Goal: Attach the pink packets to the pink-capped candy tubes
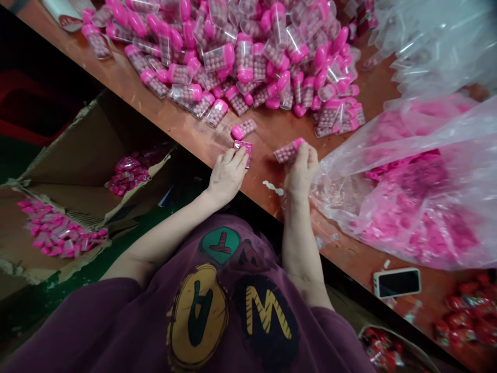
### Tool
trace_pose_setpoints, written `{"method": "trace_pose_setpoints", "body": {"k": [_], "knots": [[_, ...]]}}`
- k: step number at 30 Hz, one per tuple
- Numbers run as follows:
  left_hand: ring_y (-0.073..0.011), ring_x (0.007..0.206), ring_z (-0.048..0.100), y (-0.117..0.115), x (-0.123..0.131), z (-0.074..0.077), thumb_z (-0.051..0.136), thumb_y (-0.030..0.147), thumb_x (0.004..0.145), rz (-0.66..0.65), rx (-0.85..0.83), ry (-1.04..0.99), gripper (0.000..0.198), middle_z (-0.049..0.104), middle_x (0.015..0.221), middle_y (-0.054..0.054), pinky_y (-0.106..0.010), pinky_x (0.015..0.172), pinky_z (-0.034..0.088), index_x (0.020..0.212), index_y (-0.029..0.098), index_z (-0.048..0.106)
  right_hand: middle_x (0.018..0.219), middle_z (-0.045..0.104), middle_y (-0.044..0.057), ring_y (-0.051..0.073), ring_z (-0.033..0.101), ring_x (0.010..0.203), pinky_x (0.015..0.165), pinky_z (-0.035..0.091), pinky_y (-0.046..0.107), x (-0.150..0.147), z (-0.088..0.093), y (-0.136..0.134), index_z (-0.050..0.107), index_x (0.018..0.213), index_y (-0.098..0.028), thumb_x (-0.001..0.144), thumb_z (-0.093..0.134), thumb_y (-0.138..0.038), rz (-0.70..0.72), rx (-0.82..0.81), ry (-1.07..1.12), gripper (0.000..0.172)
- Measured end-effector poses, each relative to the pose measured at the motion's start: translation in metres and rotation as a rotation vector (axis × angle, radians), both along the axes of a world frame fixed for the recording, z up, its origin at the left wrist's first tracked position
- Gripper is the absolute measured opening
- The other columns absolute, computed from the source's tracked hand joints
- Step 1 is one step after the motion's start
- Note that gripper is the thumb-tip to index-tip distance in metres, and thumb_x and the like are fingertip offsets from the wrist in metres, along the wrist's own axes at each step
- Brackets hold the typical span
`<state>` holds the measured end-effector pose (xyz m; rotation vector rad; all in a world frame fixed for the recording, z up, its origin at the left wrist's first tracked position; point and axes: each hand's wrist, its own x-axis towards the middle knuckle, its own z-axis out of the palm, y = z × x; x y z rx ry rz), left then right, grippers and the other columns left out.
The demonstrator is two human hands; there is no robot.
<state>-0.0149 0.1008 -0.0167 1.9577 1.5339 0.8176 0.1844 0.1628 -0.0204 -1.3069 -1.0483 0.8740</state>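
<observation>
My right hand (302, 168) pinches the pink cap end of a small clear candy bottle (286, 152) filled with pale pink balls. The bottle is held tilted, close over the table. To its left, my left hand (228, 173) has its fingers closed over a flat pink packet (243, 147) near the table's front edge; part of the packet is hidden under the fingers. Just beyond that packet lies another pink-capped bottle (247, 127). A large heap of similar candy bottles (244, 57) covers the back of the table.
The orange-brown table (264, 127) runs diagonally. On the right are a clear plastic bag of pink pieces (423, 207), clear plastic bags (446, 41), a phone (399, 283) and red packets (471, 311). Cardboard boxes (73, 176) with pink items stand below left.
</observation>
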Motion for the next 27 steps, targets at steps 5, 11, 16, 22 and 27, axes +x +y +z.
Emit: {"method": "trace_pose_setpoints", "body": {"k": [5, 11, 16, 22, 27], "knots": [[-0.0368, 0.135, 0.056, 0.004, -0.001, -0.018, 0.045, 0.020, 0.105, -0.033, 0.025, -0.014, 0.039, 0.064, 0.153, -0.016, -0.056, 0.110, 0.034, 0.132, 0.018, 0.073, 0.069, 0.065, -0.005, 0.008, 0.052, 0.048, 0.051, 0.049, 0.024, 0.001, 0.014, -0.042, 0.057, 0.088, -0.024, 0.082, 0.075, -0.068, 0.123, -0.368, 0.553, 0.048], [-0.0349, 0.125, 0.059, -0.005, -0.006, -0.002, 0.054, 0.031, 0.103, 0.062, 0.062, -0.114, 0.030, 0.078, 0.132, -0.011, -0.054, 0.112, 0.033, 0.112, 0.023, 0.082, 0.073, 0.073, -0.006, 0.009, 0.062, 0.054, 0.053, 0.047, 0.020, -0.030, 0.027, -0.071, 0.055, 0.100, -0.025, 0.072, 0.092, -0.049, 0.265, -0.405, 0.426, 0.052], [-0.0339, 0.136, 0.057, -0.024, 0.002, 0.015, 0.058, 0.031, 0.101, 0.025, 0.115, -0.165, 0.026, 0.070, 0.145, -0.011, -0.053, 0.119, 0.030, 0.109, 0.025, 0.082, 0.071, 0.059, -0.010, 0.006, 0.051, 0.055, 0.054, 0.045, 0.020, -0.052, 0.023, -0.070, 0.054, 0.103, -0.025, 0.079, 0.087, -0.047, 0.236, -0.346, 0.353, 0.046], [-0.0304, 0.125, 0.064, -0.041, 0.009, 0.025, 0.068, 0.046, 0.097, 0.102, 0.095, -0.290, 0.032, 0.073, 0.135, -0.015, -0.047, 0.111, 0.045, 0.113, 0.020, 0.078, 0.096, 0.059, -0.005, 0.010, 0.060, 0.082, 0.080, 0.056, 0.025, -0.025, 0.024, -0.072, 0.054, 0.109, -0.028, 0.081, 0.083, -0.036, 0.224, -0.207, 0.125, 0.042], [-0.0178, 0.077, 0.066, -0.038, 0.008, 0.030, 0.076, 0.043, 0.090, -0.006, -0.354, -0.585, 0.025, 0.075, 0.085, -0.004, -0.031, 0.076, 0.051, 0.087, 0.018, 0.079, 0.099, 0.063, -0.004, 0.012, 0.061, 0.084, 0.080, 0.057, 0.026, -0.005, 0.034, -0.085, 0.060, 0.109, -0.027, 0.080, 0.088, -0.042, 0.427, -0.239, 0.088, 0.043]]}}
